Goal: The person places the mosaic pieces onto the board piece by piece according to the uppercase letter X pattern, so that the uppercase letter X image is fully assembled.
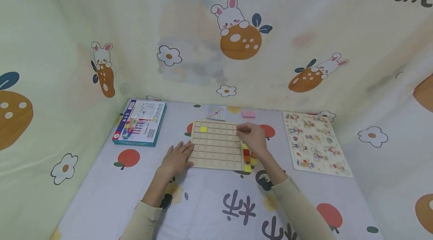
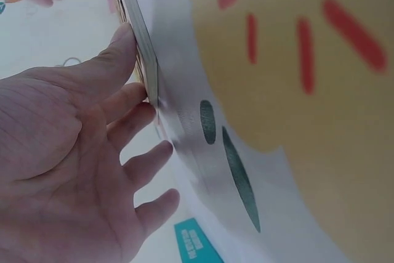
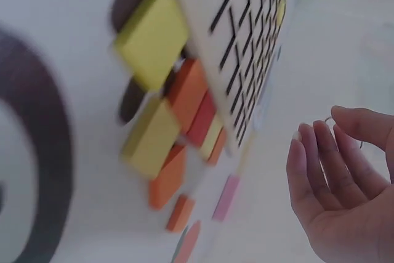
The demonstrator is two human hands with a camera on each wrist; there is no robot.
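A pale wooden grid board (image 1: pixel 216 153) lies flat on the table, with one yellow square tile (image 1: pixel 203 129) in a cell near its far left corner. My left hand (image 1: pixel 176 159) rests at the board's left side, fingers spread; in the left wrist view its thumb (image 2: pixel 117 53) touches the board's edge. Over the far right corner is my right hand (image 1: pixel 253 137), its fingers loosely bent toward the thumb. The right wrist view shows no tile between them. Yellow, orange and red tiles (image 3: pixel 188 97) lie loose along the board's right edge.
A boxed set (image 1: pixel 140 122) sits at the back left. Behind the board are a small patterned card (image 1: pixel 216 112) and a pink block (image 1: pixel 248 114). A picture board (image 1: pixel 316 144) lies on the right. Printed fabric (image 1: pixel 189 78) hangs around the table.
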